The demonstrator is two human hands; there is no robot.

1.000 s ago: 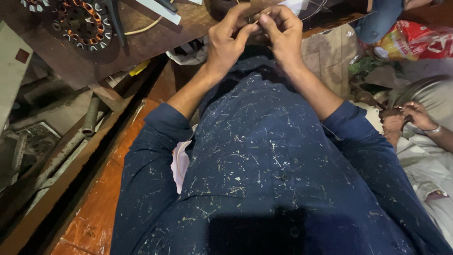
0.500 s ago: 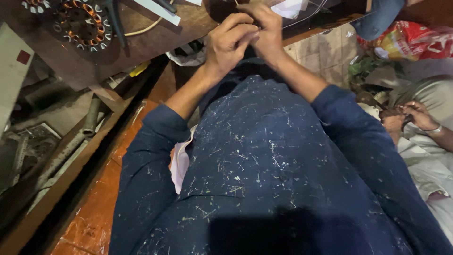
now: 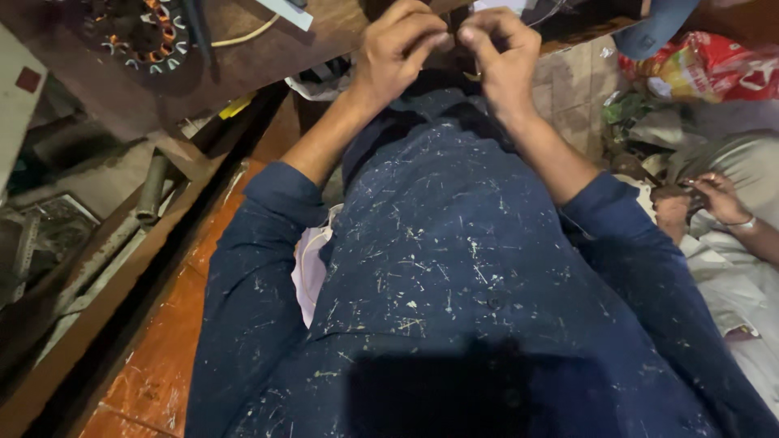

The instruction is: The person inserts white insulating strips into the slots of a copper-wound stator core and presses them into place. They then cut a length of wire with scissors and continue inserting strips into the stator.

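Note:
My left hand (image 3: 398,53) and my right hand (image 3: 503,57) are raised in front of my chest, at the edge of a wooden workbench (image 3: 268,49). Their fingertips meet and pinch a small dark piece (image 3: 452,36) between them; it is too small to tell what it is. A thin yellowish strand (image 3: 473,77) shows under my right hand. My dark blue, paint-speckled shirt (image 3: 454,268) fills the lower part of the view.
A motor stator with copper windings (image 3: 134,32) and a pale cable (image 3: 243,34) lie on the bench. Metal pipes (image 3: 122,235) lie at the left above an orange floor (image 3: 162,365). Another person's hands (image 3: 706,195) work at the right, near a red bag (image 3: 706,65).
My hands were clasped tightly together half a second ago; now they have eased apart, so only the fingertips meet. They sit slightly higher in the view.

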